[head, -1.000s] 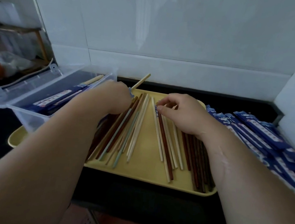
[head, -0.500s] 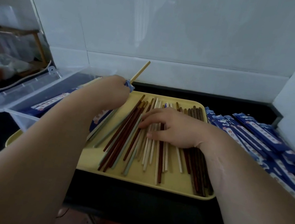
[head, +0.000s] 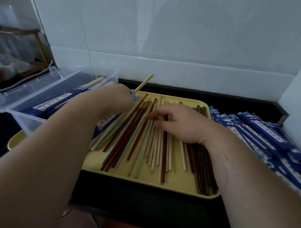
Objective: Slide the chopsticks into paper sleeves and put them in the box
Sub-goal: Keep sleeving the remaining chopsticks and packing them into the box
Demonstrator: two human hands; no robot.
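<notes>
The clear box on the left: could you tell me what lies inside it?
Blue sleeved chopsticks, pale tips showing, lie in the box. The left forearm covers its right part.

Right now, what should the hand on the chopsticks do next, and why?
Probably the right hand, resting on the loose chopsticks in the yellow tray, should pinch up one pale stick. The left hand holds a blue sleeve with just one pale chopstick poking out, so it likely needs a matching partner.
</notes>
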